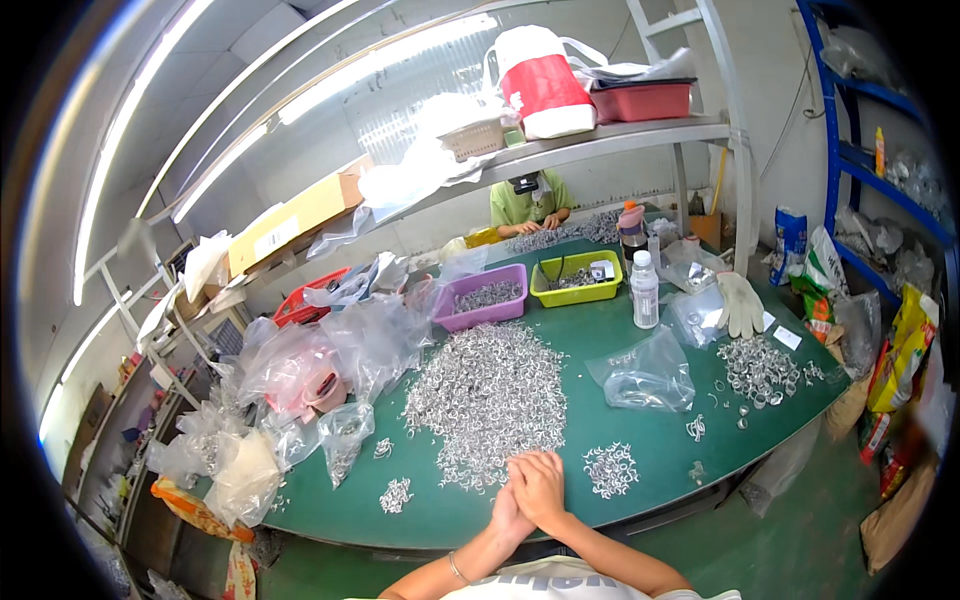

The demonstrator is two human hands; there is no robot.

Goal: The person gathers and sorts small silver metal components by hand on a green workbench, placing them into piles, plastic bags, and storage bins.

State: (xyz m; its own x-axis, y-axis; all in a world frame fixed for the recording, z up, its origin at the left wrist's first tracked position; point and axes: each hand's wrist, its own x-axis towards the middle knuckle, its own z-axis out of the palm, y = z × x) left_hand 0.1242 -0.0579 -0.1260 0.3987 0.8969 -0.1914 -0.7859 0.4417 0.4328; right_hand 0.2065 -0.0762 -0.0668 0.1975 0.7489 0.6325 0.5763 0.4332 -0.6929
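A large metal heap (pixel 495 395) blocks straight ahead; green tabletop (pixel 662 447) lies bare farther right.

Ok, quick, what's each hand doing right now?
Left hand: clasped under the other, grip hidden, can't tell.
Right hand: folded over the left, can't tell if holding anything.

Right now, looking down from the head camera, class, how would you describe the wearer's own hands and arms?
The left hand and right hand are ungloved, and no sleeve covers the visible forearms. A thin, pale bracelet circles the left wrist; no band shows on the right. Between the arms shows a white top with grey printing.
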